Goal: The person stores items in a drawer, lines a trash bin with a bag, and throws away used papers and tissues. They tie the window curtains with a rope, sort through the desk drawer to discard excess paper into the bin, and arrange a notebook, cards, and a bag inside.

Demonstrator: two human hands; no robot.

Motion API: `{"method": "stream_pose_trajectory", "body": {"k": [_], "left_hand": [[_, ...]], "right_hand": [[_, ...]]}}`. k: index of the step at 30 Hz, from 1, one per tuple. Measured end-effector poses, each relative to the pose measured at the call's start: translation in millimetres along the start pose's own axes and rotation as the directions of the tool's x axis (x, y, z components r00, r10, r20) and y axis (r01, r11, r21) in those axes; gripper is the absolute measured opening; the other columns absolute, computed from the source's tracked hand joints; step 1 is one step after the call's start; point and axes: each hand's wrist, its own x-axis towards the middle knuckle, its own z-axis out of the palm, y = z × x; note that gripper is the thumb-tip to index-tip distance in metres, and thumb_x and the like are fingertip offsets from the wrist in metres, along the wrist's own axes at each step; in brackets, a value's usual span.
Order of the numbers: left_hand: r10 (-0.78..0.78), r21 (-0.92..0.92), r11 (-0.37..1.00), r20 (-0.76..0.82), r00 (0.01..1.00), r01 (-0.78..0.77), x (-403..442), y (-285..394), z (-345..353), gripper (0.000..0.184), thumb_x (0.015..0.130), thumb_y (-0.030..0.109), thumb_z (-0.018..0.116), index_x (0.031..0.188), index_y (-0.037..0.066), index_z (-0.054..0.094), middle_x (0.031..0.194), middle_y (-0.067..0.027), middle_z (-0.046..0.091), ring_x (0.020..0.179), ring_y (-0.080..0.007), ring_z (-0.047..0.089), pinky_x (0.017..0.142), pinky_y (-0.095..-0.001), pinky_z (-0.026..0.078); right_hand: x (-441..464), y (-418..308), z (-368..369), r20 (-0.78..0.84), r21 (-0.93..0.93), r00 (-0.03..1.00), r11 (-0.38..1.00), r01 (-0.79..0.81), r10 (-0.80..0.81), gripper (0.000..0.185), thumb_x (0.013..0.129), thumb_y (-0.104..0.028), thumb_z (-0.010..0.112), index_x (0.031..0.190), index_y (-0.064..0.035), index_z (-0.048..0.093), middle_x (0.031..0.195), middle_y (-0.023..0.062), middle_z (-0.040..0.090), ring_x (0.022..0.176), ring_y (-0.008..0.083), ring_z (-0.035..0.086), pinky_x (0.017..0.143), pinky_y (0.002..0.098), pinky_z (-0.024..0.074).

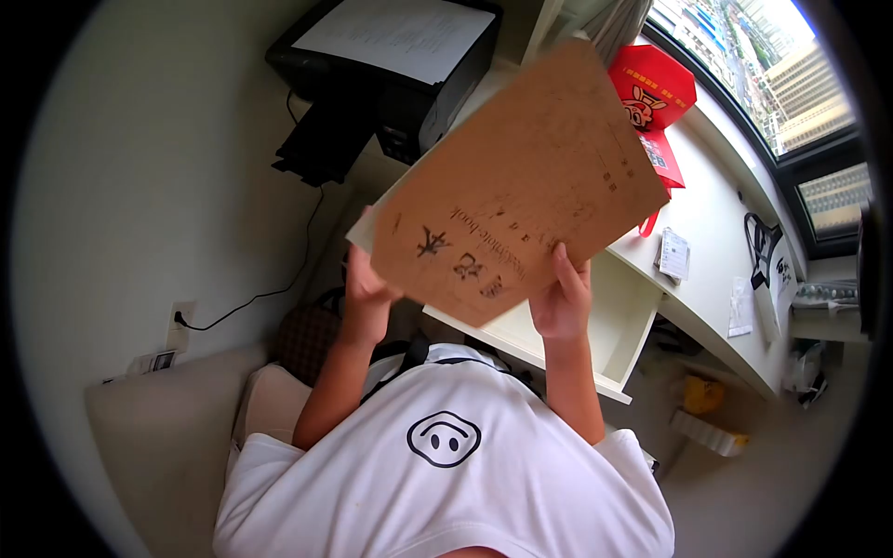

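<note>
A brown-covered notebook (521,177) with dark print and handwriting on its cover is held up in front of me, tilted. My right hand (563,298) grips its near right edge, thumb on the cover and the other fingers behind. At the near left edge, my left hand (369,274) is closed on the same notebook, its fingers mostly hidden. A pale page edge shows beside the left hand. Below the notebook, a white drawer (619,321) stands pulled out, its inside partly covered from view.
A black printer (279,46) with a printed sheet (395,37) on top stands at back left. Red packaging (651,88), small papers (673,254) and a white bag (770,270) lie along the white desk (702,223) by the window. A cord (298,270) runs to a wall socket (181,325).
</note>
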Motion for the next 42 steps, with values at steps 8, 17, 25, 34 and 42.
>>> {"method": "stream_pose_trajectory", "body": {"k": [8, 17, 25, 34, 42], "left_hand": [[-0.113, 0.394, 0.883, -0.35, 0.93, 0.256, 14, -54, 15, 0.04, 0.087, 0.009, 0.05, 0.122, 0.005, 0.032, 0.109, -0.0112, 0.052, 0.075, -0.0155, 0.061, 0.05, -0.0227, 0.051], [0.344, 0.26, 0.918, -0.144, 0.928, -0.3, 29, 2, 4, 0.026, 0.083, 0.016, 0.061, 0.103, 0.001, 0.055, 0.093, -0.0098, 0.06, 0.078, -0.0173, 0.061, 0.067, -0.0286, 0.052], [0.068, 0.46, 0.888, -0.173, 0.983, 0.019, 64, -37, 26, 0.031, 0.09, 0.015, 0.048, 0.116, 0.0, 0.04, 0.102, -0.0128, 0.057, 0.083, -0.0185, 0.062, 0.065, -0.0317, 0.056], [0.239, 0.601, 0.791, -0.139, 0.961, -0.11, 123, 6, 41, 0.022, 0.086, 0.011, 0.053, 0.104, 0.001, 0.047, 0.083, -0.0066, 0.058, 0.064, -0.0133, 0.06, 0.049, -0.0247, 0.052], [0.525, 0.613, 0.71, -0.135, 0.84, -0.345, 270, 182, -8, 0.02, 0.081, 0.009, 0.059, 0.097, 0.001, 0.051, 0.082, -0.0075, 0.059, 0.063, -0.0144, 0.06, 0.055, -0.0244, 0.054]], "right_hand": [[-6, 37, -16, -0.226, 0.169, 0.968, 0.983, -0.069, 0.107, 0.04, 0.088, -0.01, 0.048, 0.126, -0.0062, 0.036, 0.126, 0.0092, 0.045, 0.114, 0.0219, 0.047, 0.094, 0.0388, 0.0414], [7, -14, -47, -0.111, -0.275, 0.976, 0.938, -0.209, 0.185, 0.03, 0.091, -0.013, 0.044, 0.117, 0.0001, 0.041, 0.111, 0.0115, 0.054, 0.098, 0.022, 0.058, 0.076, 0.0319, 0.0542], [7, 19, -34, -0.118, -0.18, 0.983, 0.971, -0.159, 0.139, 0.028, 0.093, -0.015, 0.042, 0.117, -0.001, 0.04, 0.11, 0.0106, 0.053, 0.097, 0.0197, 0.058, 0.08, 0.0327, 0.0533], [-25, -3, -57, -0.213, -0.459, 0.97, 0.864, -0.206, 0.118, 0.03, 0.091, -0.018, 0.047, 0.113, 0.0018, 0.053, 0.104, 0.0125, 0.06, 0.093, 0.0232, 0.06, 0.082, 0.0324, 0.0469], [-55, -6, -81, -0.344, -0.576, 0.937, 0.803, -0.156, -0.064, 0.025, 0.09, -0.015, 0.046, 0.106, 0.001, 0.057, 0.094, 0.0108, 0.062, 0.086, 0.0195, 0.061, 0.077, 0.0288, 0.0467]]}}
